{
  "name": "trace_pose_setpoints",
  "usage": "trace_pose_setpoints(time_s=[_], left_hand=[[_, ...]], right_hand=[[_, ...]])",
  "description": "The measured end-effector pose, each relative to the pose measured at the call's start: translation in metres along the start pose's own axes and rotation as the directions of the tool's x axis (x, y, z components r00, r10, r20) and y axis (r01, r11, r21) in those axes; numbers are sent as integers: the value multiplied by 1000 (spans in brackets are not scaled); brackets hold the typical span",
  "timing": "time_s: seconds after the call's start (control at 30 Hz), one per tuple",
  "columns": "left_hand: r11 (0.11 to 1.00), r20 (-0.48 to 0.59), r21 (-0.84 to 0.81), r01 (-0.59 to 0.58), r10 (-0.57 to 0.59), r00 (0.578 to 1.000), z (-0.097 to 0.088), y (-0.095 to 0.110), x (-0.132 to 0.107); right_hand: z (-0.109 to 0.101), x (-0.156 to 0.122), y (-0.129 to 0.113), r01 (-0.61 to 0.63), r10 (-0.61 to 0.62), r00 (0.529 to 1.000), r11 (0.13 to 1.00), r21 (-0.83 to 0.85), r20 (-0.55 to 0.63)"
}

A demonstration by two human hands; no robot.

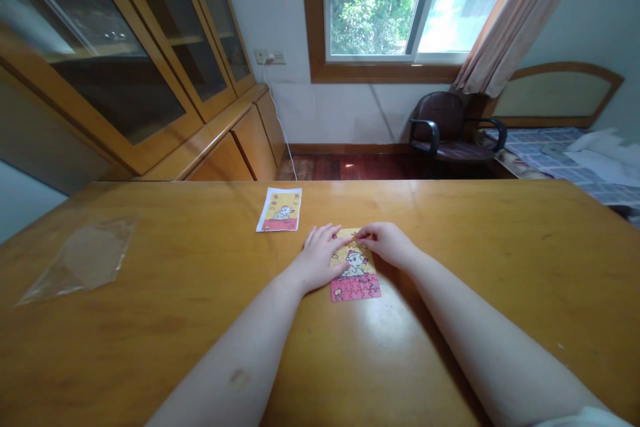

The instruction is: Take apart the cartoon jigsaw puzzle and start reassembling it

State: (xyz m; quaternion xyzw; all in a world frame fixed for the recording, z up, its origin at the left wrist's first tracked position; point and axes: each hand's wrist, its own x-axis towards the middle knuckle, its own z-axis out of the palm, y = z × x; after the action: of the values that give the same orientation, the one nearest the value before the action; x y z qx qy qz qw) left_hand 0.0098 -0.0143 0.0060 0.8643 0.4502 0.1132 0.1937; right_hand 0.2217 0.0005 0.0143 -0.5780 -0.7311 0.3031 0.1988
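Bare forearms [240,353] reach over a wooden tabletop [150,360] to a small jigsaw puzzle [357,287]

The jigsaw puzzle lies flat near the middle of the tabletop, its pieces joined into a rectangle: pink nearest the person, yellow beyond, a white cartoon animal between. The left hand [319,259] rests palm down across its left edge, fingers spread and grasping nothing. The right hand [393,244] is at the upper right edge, thumb and fingertips drawn together; whether they pinch a piece cannot be told. Just beyond the left hand, off to its left, lies a white-bordered picture card [281,209] in similar pink and yellow, also with a white animal. Well apart at the far left, a clear plastic bag [90,253] lies flat.

Past the table's far edge, a glass-doored wooden cabinet [145,37] fills the left side. Beside it a white cord [277,107] hangs from a wall socket [278,57]. Foliage shows through the sliding window [380,3]; right of that are a pinkish curtain [525,20], a maroon armchair [440,117] and a bed [560,153] with plaid bedding.
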Motion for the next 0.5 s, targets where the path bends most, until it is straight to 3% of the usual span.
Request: trace_pose_setpoints(time_s=[0.5], left_hand=[[999, 19, 28, 17, -17, 1000, 2, -1, 0]], right_hand=[[2, 1, 3, 45, -51, 997, 995, -90, -62]])
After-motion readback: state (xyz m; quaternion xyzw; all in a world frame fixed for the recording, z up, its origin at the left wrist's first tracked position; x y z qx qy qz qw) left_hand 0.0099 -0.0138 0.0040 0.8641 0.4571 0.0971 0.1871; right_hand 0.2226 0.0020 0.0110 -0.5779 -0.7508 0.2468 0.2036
